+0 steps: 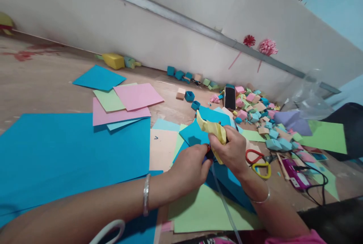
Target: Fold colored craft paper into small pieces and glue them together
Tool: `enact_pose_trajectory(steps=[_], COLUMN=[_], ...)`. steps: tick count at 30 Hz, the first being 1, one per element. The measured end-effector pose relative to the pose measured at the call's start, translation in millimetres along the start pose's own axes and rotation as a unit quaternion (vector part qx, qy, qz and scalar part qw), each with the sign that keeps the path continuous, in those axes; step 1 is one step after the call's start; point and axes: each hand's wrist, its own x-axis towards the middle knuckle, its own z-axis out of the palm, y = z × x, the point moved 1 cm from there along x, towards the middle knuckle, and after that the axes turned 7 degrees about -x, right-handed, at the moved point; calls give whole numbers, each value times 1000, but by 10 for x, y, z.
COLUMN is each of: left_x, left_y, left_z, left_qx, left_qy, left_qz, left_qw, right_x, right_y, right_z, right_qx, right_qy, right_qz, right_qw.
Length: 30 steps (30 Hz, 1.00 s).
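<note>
My left hand [191, 168] is closed around a small dark tool with red and blue parts, apparently a glue gun [209, 154], mostly hidden by the fingers. From beneath it a long translucent glue stick [224, 198] runs down towards the front edge. My right hand [231, 149] grips a crumpled piece of yellow paper [214, 128], right beside the left fingers. Both hands are over blue paper sheets [235, 185] and a light green sheet [204, 213]. Scissors [262, 162] with red and yellow handles lie just right of my right hand.
A large blue sheet [76, 149] covers the left side, with pink paper [138, 96] at its far edge. Behind my hands lie a phone [229, 98] and a heap of small folded paper boxes [258, 110]. To the right sits a purple power socket [296, 174] with black cable.
</note>
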Motion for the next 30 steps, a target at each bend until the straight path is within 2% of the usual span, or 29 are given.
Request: enact_pose_trajectory(steps=[8,13,19,24,27,30], left_x=[-8,-6,20,35,36,41], left_y=[-2,33,82,112,108,100], left_z=[25,-10,-77,-104,-112,-119], left_qx=[-10,-16,-63,-93,-109,-124], left_qy=[-12,-17,-40,-60,-71,-76], left_qz=[11,17,8,-8,-18,-9], left_qw=[1000,1000,997,994,991,989], right_x=[-14,10,21,-29,-54,-49], right_y=[85,91,191,314,298,252], right_z=[-62,-125,-166,-55,9,28], right_qx=[20,91,192,277,340,381], right_qy=[3,-45,-69,-70,-71,-63], right_qz=[-50,-27,-28,90,180,240], right_qw=[999,994,979,954,920,890])
